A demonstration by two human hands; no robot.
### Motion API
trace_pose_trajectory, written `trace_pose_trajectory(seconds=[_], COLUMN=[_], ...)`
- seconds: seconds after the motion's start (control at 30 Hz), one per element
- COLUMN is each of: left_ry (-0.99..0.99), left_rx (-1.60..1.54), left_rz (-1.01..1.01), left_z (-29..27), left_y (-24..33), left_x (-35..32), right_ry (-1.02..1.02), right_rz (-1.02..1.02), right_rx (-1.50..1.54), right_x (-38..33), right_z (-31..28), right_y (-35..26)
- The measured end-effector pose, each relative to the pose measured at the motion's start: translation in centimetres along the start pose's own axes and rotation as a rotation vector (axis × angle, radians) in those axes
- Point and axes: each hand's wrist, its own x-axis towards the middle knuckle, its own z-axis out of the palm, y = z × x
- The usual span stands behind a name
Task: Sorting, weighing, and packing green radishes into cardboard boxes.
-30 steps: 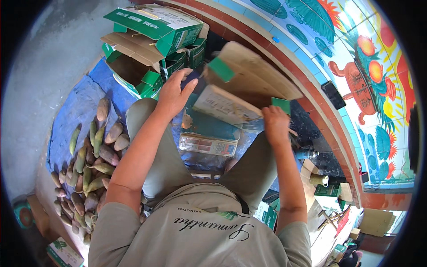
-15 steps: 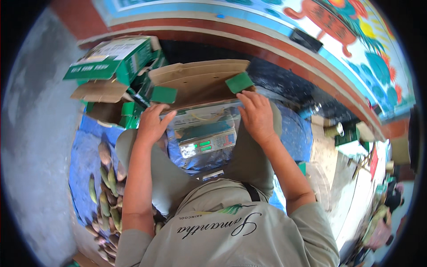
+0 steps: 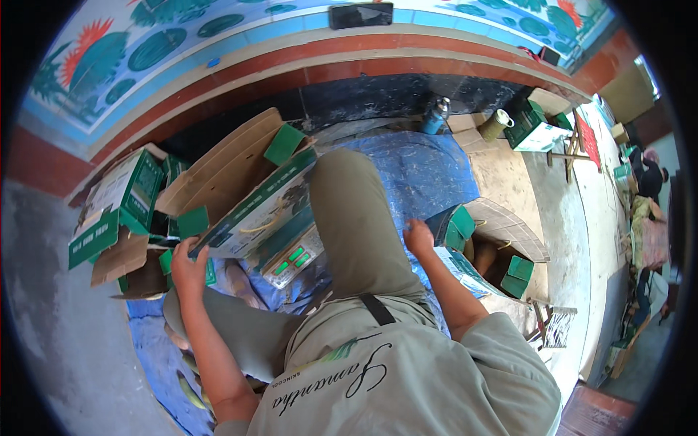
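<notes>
An open green-and-white cardboard box (image 3: pixel 254 218) stands tilted before my left knee, its brown flaps raised. My left hand (image 3: pixel 190 270) is closed on the near left edge of this box, thumb and fingers at the rim. A digital scale (image 3: pixel 292 263) with lit green displays lies under the box, partly hidden by it. My right hand (image 3: pixel 419 238) is beyond my right thigh, fingers curled, with nothing visible in them. It is beside a second open box (image 3: pixel 465 272), which has a brownish item (image 3: pixel 485 256) inside.
More green boxes (image 3: pixel 120 200) stand at the left. A blue tarp (image 3: pixel 407 171) covers the floor, with elongated vegetables (image 3: pixel 190 389) at the lower left. A blue bottle (image 3: pixel 436 116) and a greenish mug (image 3: pixel 496 125) stand by the wall. A phone (image 3: pixel 360 15) lies on the ledge.
My view has turned right. My right hand has let go of the front box and moved right to the second box. My left hand stays at the front box, which now sits at an angle.
</notes>
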Motion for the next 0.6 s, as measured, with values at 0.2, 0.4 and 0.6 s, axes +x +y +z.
trace_pose_trajectory(seconds=[0.2, 0.4, 0.6], left_ry=[0.111, 0.17, 0.154], left_rx=[-0.011, 0.057, 0.068], left_rz=[-0.023, -0.027, 0.015], left_z=[0.9, 1.0, 1.2], left_y=[0.2, 0.6, 1.8], left_x=[0.4, 0.7, 0.3], right_ry=[-0.199, -0.225, -0.269], right_rz=[-0.159, -0.246, -0.216], right_rx=[-0.364, -0.483, -0.479], right_x=[-1.2, -1.0, -0.4], right_z=[4.3, 5.6, 6.3], right_y=[4.7, 5.1, 5.5])
